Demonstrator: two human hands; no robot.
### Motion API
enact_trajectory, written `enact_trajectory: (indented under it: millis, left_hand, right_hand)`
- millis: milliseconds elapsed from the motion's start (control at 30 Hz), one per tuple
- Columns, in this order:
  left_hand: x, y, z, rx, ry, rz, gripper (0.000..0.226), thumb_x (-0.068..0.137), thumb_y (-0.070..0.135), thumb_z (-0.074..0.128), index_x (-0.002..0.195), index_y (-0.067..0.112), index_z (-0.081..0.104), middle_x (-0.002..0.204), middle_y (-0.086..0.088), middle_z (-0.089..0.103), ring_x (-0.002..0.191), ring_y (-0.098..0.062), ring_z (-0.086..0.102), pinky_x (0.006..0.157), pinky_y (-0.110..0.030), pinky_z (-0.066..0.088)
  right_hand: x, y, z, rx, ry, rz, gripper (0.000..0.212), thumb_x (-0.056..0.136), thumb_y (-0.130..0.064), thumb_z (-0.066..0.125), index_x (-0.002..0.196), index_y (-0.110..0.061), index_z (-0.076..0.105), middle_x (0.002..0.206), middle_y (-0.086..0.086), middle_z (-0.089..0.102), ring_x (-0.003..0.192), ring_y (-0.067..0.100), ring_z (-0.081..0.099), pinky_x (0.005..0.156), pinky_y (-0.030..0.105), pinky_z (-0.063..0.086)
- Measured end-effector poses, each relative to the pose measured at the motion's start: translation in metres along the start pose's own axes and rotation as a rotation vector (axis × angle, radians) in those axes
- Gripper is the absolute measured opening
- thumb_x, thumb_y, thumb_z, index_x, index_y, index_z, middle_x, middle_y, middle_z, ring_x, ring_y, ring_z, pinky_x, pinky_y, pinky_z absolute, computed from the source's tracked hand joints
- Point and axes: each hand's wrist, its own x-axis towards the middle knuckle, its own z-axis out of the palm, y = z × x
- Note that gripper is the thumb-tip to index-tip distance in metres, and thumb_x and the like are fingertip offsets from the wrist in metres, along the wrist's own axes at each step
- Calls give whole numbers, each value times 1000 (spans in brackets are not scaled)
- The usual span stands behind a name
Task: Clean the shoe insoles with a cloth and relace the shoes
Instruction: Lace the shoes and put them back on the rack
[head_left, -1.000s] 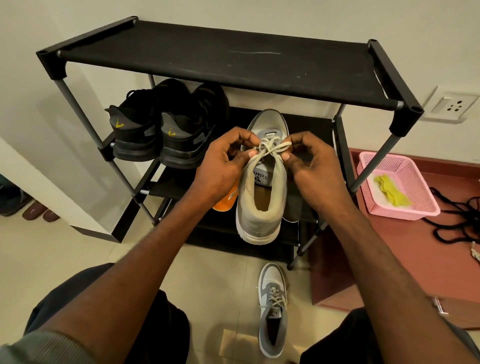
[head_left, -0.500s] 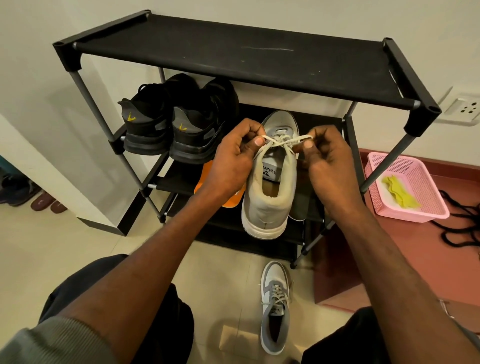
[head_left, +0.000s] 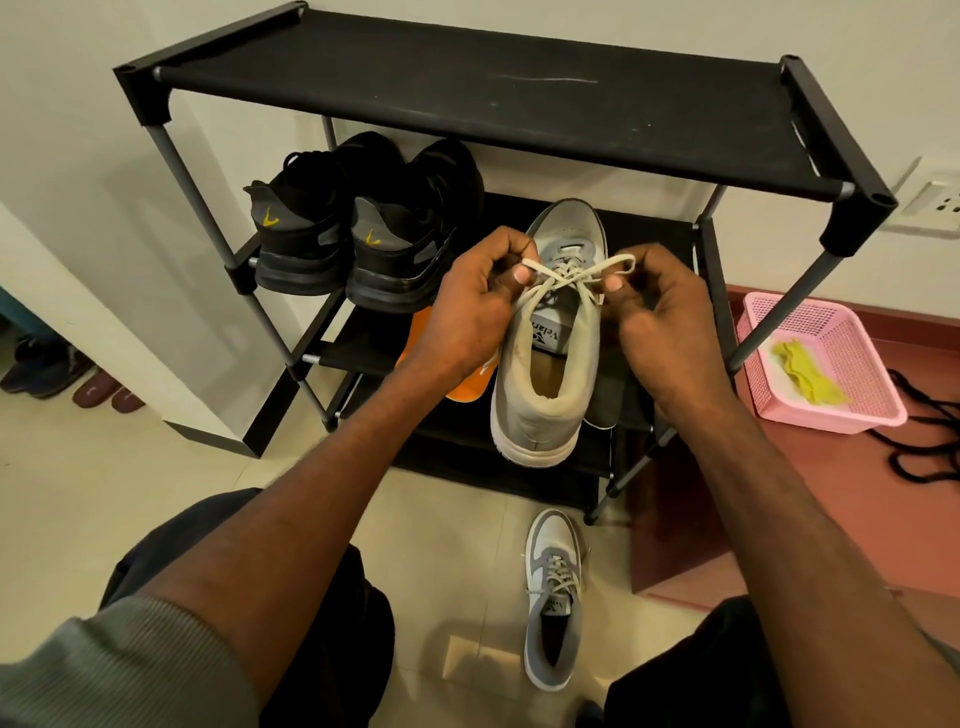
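Head view: left hand (head_left: 467, 306) and right hand (head_left: 660, 312) each pinch a lace (head_left: 569, 273) end, pulling outward at nine and three to tighten over the grey shoe (head_left: 545, 364) on the rack (head_left: 519, 104) shelf.

grey shoe (head_left: 545, 374) heel-up; white lace (head_left: 569, 273) crossed

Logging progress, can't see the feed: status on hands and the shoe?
Left hand and right hand each pinch a loop of the lace. Grey shoe on rack shelf, bow half pulled. Nothing in the way.
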Motion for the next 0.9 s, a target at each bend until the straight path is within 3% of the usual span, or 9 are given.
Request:
enact_trajectory:
  millis: [167, 300, 467, 633, 833, 900]
  left_hand:
    - [-1, 0, 0, -45, 6, -13, 11, 102, 3, 56, 110, 2, 63, 98, -4, 66, 90, -10, 64, 80, -21, 54]
    - [0, -1, -3, -41, -33, 24, 21, 98, 1, 61, 118, 4, 68, 108, -14, 70, 105, -23, 68, 93, -35, 59]
    - [0, -1, -3, -58, -31, -5, 14, 97, 2, 64, 109, 3, 72, 102, -17, 70, 100, -29, 68, 91, -38, 60]
    - [2, -2, 0, -19, -19, -41, 11, 101, 6, 59, 106, 8, 69, 102, -10, 70, 101, -25, 67, 92, -41, 59]
    - [1, -3, 0, -19, -37, -105, 16, 107, 12, 50, 108, 8, 66, 96, -1, 68, 89, -8, 63, 79, -25, 53]
    - [1, -4, 1, -27, -36, -107, 18, 108, 13, 48, 107, 9, 65, 94, 2, 67, 88, -6, 62, 78, -24, 52]
  right_hand:
    - [1, 1, 2, 38, 32, 39, 14, 105, -16, 59, 117, -20, 64, 110, -5, 68, 104, 11, 67, 88, 32, 59]
    - [0, 0, 1, 61, 30, 34, 19, 100, -14, 66, 116, -25, 64, 111, -7, 68, 106, 8, 66, 95, 37, 59]
    - [-2, -2, 0, 13, -2, -1, 15, 97, -14, 70, 110, -21, 70, 102, -13, 69, 97, -3, 63, 90, 28, 56]
    - [-3, -3, 2, -8, -10, -13, 12, 98, -13, 69, 108, -19, 71, 101, -12, 69, 100, 2, 63, 91, 31, 56]
    - [-2, -5, 6, -17, 21, 10, 14, 101, -12, 62, 113, -18, 68, 101, -17, 64, 92, -15, 58, 76, 4, 45]
    - [-2, -4, 7, -14, 23, 23, 14, 102, -13, 61, 114, -18, 68, 101, -17, 64, 90, -17, 57, 75, 2, 44]
